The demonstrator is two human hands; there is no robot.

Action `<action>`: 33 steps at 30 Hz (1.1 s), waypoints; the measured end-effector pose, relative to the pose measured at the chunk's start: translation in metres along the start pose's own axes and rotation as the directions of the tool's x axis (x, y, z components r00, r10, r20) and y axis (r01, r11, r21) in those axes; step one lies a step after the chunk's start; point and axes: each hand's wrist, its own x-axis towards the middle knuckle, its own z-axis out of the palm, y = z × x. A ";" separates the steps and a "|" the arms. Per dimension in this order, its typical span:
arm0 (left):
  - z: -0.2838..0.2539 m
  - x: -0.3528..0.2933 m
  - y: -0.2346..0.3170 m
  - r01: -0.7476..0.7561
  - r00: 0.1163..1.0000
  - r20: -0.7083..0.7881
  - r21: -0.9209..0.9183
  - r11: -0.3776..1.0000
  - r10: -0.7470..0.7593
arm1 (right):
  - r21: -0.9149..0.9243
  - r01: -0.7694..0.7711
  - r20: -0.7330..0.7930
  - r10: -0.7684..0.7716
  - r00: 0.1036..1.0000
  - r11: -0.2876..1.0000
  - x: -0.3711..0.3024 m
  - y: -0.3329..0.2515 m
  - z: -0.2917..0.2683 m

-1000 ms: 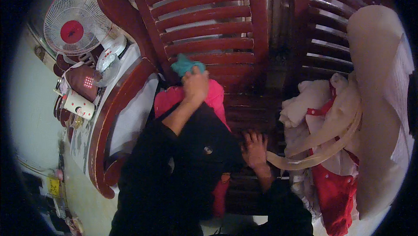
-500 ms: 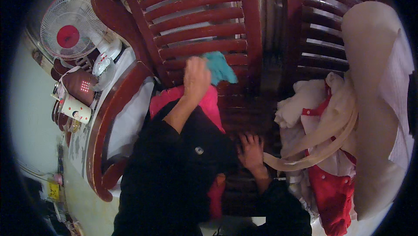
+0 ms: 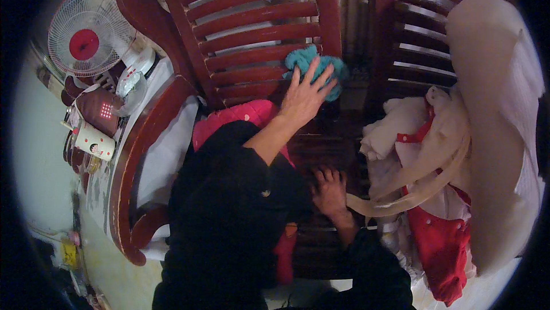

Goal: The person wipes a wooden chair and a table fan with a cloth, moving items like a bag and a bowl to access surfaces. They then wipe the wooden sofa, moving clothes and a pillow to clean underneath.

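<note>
A teal cloth (image 3: 335, 69) is bunched against the reddish-brown wooden slatted backrest (image 3: 258, 38), by its right upright. My left hand (image 3: 306, 95) holds it there, palm down, with fingers spread over the cloth; part of the cloth is hidden beneath them. On the dark wooden seat (image 3: 321, 149) rests my right hand (image 3: 330, 192), fingers apart and nothing in it. Black sleeves cover both arms. A bright pink cloth-like item (image 3: 240, 116) lies on the seat's left side, partly covered by my left arm.
To the right sit white and red clothes (image 3: 438, 247), a beige strap-like band (image 3: 401, 207) and a tall beige roll (image 3: 487, 132). Beyond the curved wooden armrest (image 3: 127, 195) at left are a fan (image 3: 86, 44), a patterned cup (image 3: 94, 141) and a brown bag (image 3: 97, 109).
My left hand has moved right and slightly up along the backrest, taking the teal cloth with it. My right hand stays on the seat.
</note>
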 end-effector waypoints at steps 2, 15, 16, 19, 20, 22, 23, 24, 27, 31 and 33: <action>0.017 -0.024 -0.008 -0.132 0.982 0.137 0.011 0.991 0.129 | 0.012 0.000 -0.029 0.000 1.000 1.000 -0.001 -0.001 -0.002; -0.071 -0.033 0.000 0.373 0.605 0.752 -0.559 -0.741 -0.262 | 0.436 -0.166 -0.104 0.233 0.967 0.884 -0.039 0.010 0.004; -0.087 -0.037 -0.004 0.352 0.565 0.811 -0.403 -0.845 -0.152 | 0.595 -0.301 -0.009 0.380 0.925 0.745 -0.046 -0.005 -0.006; -0.131 -0.051 -0.008 0.329 0.578 0.801 -0.055 -0.943 0.155 | 0.947 -0.319 0.278 0.572 0.772 -0.031 -0.063 -0.026 -0.048; -0.144 -0.053 -0.006 0.335 0.602 0.760 0.037 -0.941 0.244 | 0.905 -0.192 0.371 0.481 0.795 -0.380 -0.067 -0.024 -0.062; -0.161 -0.055 0.001 0.344 0.594 0.752 0.086 -0.935 0.287 | 0.636 -0.064 0.447 0.299 0.843 -0.769 -0.064 -0.030 -0.101; -0.172 -0.061 0.004 0.341 0.582 0.753 0.114 -0.933 0.305 | 0.536 -0.076 0.477 0.227 0.849 -0.841 -0.054 -0.045 -0.140; -0.184 -0.064 0.004 0.339 0.590 0.736 0.149 -0.929 0.334 | 0.431 -0.082 0.488 0.155 0.859 -0.899 -0.049 -0.058 -0.174; -0.222 -0.051 0.011 0.368 0.576 0.771 0.051 -0.928 0.271 | 0.608 -0.211 0.533 0.196 0.823 -0.765 -0.062 -0.074 -0.240; -0.249 -0.061 0.009 0.599 0.480 0.862 -0.187 -0.779 0.162 | 0.877 -0.205 0.440 0.554 0.707 -0.435 -0.105 -0.061 -0.261; -0.278 -0.059 0.005 0.508 0.386 0.914 -0.101 -0.855 0.121 | 0.915 -0.321 0.396 0.686 0.611 -0.243 -0.115 -0.064 -0.297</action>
